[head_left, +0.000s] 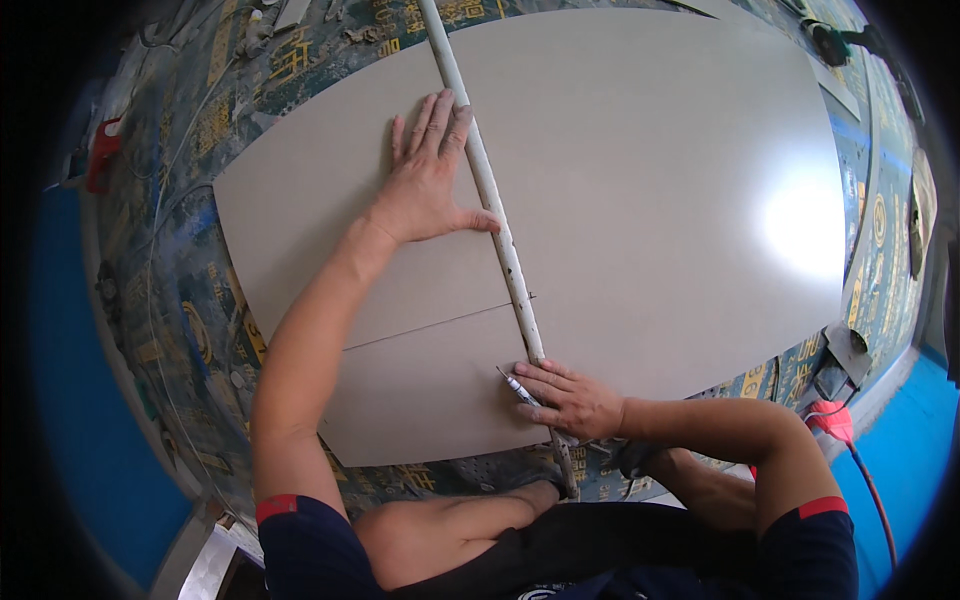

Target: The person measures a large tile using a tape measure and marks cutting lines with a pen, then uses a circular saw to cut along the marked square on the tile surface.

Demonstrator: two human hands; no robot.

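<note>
A large beige tile (660,190) lies flat in front of me. A long white bar (511,268), chipped and spotted, crosses it from the top edge toward my legs. My left hand (422,185) is spread flat on the tile, its fingertips against the bar's left side and its thumb on the bar. Near the bar's closer end, my right hand (578,400) rests with its fingers over the bar. A slim white pen (518,388) sits between its fingers, tip toward the upper left. A thin dark line (430,326) runs across the tile's left part to the bar.
A printed dark green protective sheet (195,330) covers the floor around the tile. A green power tool (828,42) lies at the far right, a red object (103,152) at the left. A pinkish-red object (830,420) with a cable stands near my right elbow.
</note>
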